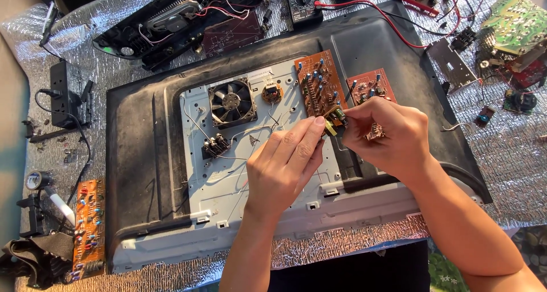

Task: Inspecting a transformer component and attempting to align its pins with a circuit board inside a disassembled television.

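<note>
Over the chassis (250,172), left hand (285,164) and right hand (390,135) are pinching a yellow part (330,128) by the board (319,84); slipping could be bending leads.

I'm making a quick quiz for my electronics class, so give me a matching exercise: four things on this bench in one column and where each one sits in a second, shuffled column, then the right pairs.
Things:
1. Square black cooling fan
2. Long orange circuit board dotted with small components
3. Black multimeter with red lead
4. Green circuit board

Places:
A. Top right corner of the foil sheet
B. On the grey metal panel, left of both hands
C. Top centre, beyond the dark plastic casing
D. Lower left, on the foil beside the casing

Pairs: 1-B, 2-D, 3-C, 4-A
</note>
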